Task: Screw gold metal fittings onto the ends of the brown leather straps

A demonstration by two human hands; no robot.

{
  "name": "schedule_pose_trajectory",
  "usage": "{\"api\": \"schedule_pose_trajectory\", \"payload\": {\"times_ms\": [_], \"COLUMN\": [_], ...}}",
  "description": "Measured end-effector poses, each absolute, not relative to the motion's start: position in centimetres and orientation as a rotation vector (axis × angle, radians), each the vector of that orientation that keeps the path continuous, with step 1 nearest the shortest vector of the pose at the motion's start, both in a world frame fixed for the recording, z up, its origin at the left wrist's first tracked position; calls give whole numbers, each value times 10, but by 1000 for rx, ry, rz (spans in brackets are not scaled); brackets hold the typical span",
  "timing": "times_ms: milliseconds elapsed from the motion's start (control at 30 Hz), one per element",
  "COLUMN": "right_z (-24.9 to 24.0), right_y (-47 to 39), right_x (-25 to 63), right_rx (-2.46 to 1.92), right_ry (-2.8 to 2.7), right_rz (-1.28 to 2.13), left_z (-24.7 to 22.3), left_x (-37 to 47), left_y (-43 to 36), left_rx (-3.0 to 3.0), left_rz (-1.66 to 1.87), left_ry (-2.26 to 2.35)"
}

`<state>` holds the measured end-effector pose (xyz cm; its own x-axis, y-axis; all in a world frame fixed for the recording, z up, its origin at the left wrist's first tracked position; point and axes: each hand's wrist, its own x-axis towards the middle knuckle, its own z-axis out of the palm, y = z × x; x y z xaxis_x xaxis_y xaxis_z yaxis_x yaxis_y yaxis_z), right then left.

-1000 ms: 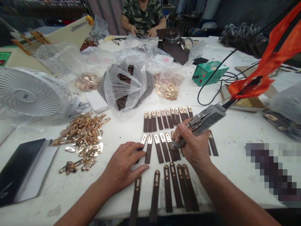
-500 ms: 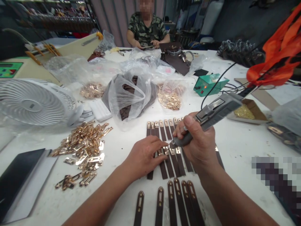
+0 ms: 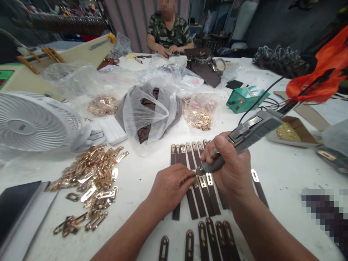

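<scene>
My right hand (image 3: pixel 235 168) is wrapped round a grey electric screwdriver (image 3: pixel 255 128), tilted with its tip down at my left fingertips. My left hand (image 3: pixel 170 186) is closed, thumb and fingers pinching the plated end of a dark brown leather strap (image 3: pixel 190 203). What lies directly under the screwdriver tip is hidden by the fingers. Other straps with gold metal plates (image 3: pixel 209 179) lie beside it in the same row. Behind them runs a further row of plated straps (image 3: pixel 189 148). Nearer me lie several straps with plates and slots (image 3: pixel 189 241).
Loose gold plates (image 3: pixel 95 174) are heaped at left, near a white fan (image 3: pixel 40 121) and a dark folder (image 3: pixel 16 206). A plastic bag of brown pieces (image 3: pixel 149 112) stands mid-table. A green power box (image 3: pixel 246 99) and a tray of small gold screws (image 3: pixel 304 132) sit at right. Across the table a person (image 3: pixel 170 34) works.
My view has shifted slightly, so the near straps sit lower. My left fingers have drawn closer together at the strap's end. The screwdriver tip remains beside them.
</scene>
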<state>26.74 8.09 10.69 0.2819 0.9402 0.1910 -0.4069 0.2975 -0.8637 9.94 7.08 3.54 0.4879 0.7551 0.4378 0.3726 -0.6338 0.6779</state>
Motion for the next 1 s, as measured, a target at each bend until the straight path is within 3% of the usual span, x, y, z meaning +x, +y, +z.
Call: {"api": "schedule_pose_trajectory", "payload": {"times_ms": [1000], "right_z": [113], "right_y": [70], "right_x": [264], "right_rx": [-734], "right_ry": [-842], "right_rz": [971], "left_z": [33], "left_x": [98], "left_y": [67], "left_rx": [2224], "left_rz": [1197], "left_ry": [937]}}
